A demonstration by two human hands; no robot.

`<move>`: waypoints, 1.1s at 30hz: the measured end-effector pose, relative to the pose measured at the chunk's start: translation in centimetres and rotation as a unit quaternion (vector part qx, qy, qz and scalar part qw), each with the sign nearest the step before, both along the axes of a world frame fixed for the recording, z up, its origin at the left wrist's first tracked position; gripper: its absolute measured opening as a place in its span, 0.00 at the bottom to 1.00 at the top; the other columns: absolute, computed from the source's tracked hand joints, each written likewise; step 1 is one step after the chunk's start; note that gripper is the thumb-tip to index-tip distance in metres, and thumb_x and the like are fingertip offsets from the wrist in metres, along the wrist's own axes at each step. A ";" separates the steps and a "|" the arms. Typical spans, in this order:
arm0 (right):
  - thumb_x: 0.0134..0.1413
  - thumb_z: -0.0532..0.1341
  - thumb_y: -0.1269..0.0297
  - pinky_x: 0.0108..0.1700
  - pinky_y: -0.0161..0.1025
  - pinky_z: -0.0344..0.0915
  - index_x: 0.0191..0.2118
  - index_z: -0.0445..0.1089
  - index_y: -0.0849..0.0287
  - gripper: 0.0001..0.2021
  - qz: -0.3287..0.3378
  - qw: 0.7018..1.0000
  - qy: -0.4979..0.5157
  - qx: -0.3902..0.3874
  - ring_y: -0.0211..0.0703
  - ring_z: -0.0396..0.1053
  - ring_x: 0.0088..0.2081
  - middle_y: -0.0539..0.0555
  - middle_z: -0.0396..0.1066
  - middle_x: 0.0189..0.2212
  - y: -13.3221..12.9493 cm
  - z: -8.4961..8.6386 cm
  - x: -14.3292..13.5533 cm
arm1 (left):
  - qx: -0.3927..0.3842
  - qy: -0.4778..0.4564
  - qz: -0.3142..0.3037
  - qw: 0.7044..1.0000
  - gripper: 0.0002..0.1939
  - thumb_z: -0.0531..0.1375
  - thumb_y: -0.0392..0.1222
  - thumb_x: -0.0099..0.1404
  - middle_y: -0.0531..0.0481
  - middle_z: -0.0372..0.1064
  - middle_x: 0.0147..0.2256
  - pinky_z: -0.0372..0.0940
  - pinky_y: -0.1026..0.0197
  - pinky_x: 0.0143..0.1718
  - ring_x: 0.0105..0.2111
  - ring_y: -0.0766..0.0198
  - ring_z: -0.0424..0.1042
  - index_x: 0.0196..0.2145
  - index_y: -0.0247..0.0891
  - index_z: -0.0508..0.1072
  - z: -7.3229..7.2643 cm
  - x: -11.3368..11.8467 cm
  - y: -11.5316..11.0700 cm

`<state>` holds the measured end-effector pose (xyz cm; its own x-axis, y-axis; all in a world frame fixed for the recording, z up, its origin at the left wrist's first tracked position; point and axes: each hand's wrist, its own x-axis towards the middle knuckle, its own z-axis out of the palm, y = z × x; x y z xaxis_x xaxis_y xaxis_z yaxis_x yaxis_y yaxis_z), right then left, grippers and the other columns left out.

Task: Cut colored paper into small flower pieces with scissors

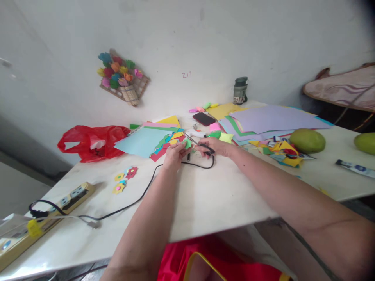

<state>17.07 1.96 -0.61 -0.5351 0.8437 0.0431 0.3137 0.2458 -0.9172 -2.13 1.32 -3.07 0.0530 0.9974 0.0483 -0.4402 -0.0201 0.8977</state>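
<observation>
My left hand [175, 155] pinches a small piece of green paper [188, 144] above the middle of the table. From the right, my right hand [218, 145] grips a pair of scissors [191, 139] by the black handles, blades pointing up and left, close to the green paper. Whether the blades touch the paper I cannot tell. Just behind my left hand lie colourful cut paper shapes [164, 147] in red, blue and yellow. A black cable [199, 166] loops on the table below both hands.
A light blue sheet [140, 141] and a red plastic bag [93, 142] lie left. Small paper flowers [118, 188] sit near a power strip [70, 201]. A phone [203, 119], a tumbler [240, 90], purple paper [278, 119], paper scraps [283, 152] and a green mango [307, 140] stand rightward.
</observation>
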 end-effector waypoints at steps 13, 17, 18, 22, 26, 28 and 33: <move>0.47 0.68 0.53 0.17 0.29 0.56 0.28 0.65 0.62 0.17 -0.027 0.999 0.015 -0.010 0.30 0.62 0.16 0.47 0.67 0.19 -1.1 0.7 -1.0 | -0.023 -0.021 0.042 0.999 0.09 0.68 0.36 0.48 0.50 0.72 0.25 0.70 0.60 0.41 0.30 0.64 0.76 0.25 0.33 0.71 0.7 1.2 -0.4; 0.49 0.66 0.53 0.17 0.28 0.55 0.29 0.65 0.62 0.16 -0.024 1.000 0.008 -0.005 0.29 0.62 0.16 0.47 0.67 0.20 -1.3 0.9 -1.1 | -0.033 -0.028 0.051 0.998 0.09 0.68 0.35 0.48 0.52 0.71 0.23 0.70 0.61 0.39 0.26 0.66 0.74 0.25 0.33 0.70 0.7 1.4 -0.4; 0.49 0.66 0.53 0.17 0.29 0.55 0.28 0.65 0.62 0.16 -0.025 1.000 0.008 -0.004 0.29 0.62 0.16 0.47 0.67 0.20 -1.4 1.0 -1.1 | -0.034 -0.030 0.052 0.998 0.09 0.68 0.35 0.48 0.52 0.71 0.23 0.70 0.61 0.38 0.26 0.66 0.74 0.25 0.33 0.70 0.7 1.4 -0.4; 0.48 0.66 0.52 0.17 0.29 0.55 0.27 0.64 0.61 0.17 -0.030 0.999 0.010 0.002 0.29 0.61 0.16 0.47 0.67 0.20 -1.5 1.1 -1.2 | -0.033 -0.035 0.055 0.997 0.08 0.68 0.35 0.48 0.51 0.73 0.25 0.70 0.61 0.40 0.28 0.66 0.75 0.26 0.33 0.71 0.6 1.5 -0.3; 0.47 0.67 0.52 0.18 0.30 0.56 0.28 0.64 0.61 0.17 -0.038 0.999 0.008 0.003 0.30 0.61 0.16 0.47 0.67 0.19 -1.4 0.9 -1.3 | -0.031 -0.032 0.052 0.998 0.10 0.69 0.36 0.47 0.51 0.73 0.26 0.70 0.60 0.40 0.29 0.63 0.76 0.26 0.34 0.71 0.4 1.4 -0.2; 0.47 0.67 0.52 0.17 0.30 0.56 0.27 0.64 0.61 0.17 -0.039 0.999 0.009 0.007 0.30 0.61 0.16 0.47 0.67 0.19 -1.3 0.8 -1.3 | -0.034 -0.034 0.055 0.997 0.09 0.68 0.36 0.47 0.50 0.74 0.26 0.70 0.59 0.40 0.30 0.62 0.76 0.26 0.34 0.71 0.4 1.4 -0.2; 0.46 0.68 0.53 0.17 0.29 0.56 0.28 0.65 0.61 0.16 -0.048 0.999 0.010 0.001 0.29 0.60 0.16 0.46 0.66 0.18 -1.3 0.7 -1.3 | -0.057 -0.039 0.058 0.996 0.07 0.67 0.34 0.50 0.49 0.75 0.26 0.70 0.59 0.39 0.30 0.61 0.76 0.27 0.34 0.72 0.5 1.5 -0.2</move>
